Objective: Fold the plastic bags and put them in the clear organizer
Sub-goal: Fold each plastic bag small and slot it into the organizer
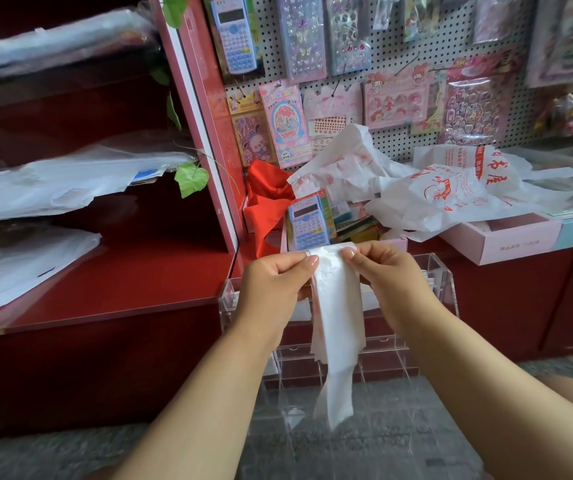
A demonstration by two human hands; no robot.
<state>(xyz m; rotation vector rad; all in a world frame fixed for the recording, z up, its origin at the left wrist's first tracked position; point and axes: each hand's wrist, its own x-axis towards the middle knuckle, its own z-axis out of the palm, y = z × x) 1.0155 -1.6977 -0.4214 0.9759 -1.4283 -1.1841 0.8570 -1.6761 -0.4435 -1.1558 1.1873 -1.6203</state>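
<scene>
Head view, looking down along two bare forearms. Left hand (274, 275) pinching the top left corner of a white plastic bag (336, 327), thumb on the near face and fingers curled behind. Right hand (387, 271) pinching the top right corner the same way, thumb tips nearly meeting across the upper edge. Bag folded into a long narrow strip, hanging straight down between the hands, lower end tapering and loose, faint pink print along its left edge. Clear organizer (441, 271) directly behind and below the strip, standing on the floor in front of a red cabinet; open top, some white folded pieces inside, exact compartments hard to tell through the clear walls. More loose plastic bags (447, 192), white with red print, heaped further back on pink boxes (506, 242). Red bag (264, 202) crumpled to the left of that heap. Blue calculator (307, 223) upright just behind the hands. Pegboard (392, 53) above, hung with sticker sheets and another calculator. Red shelves (122, 278) at left, stacked with clear-wrapped goods.
</scene>
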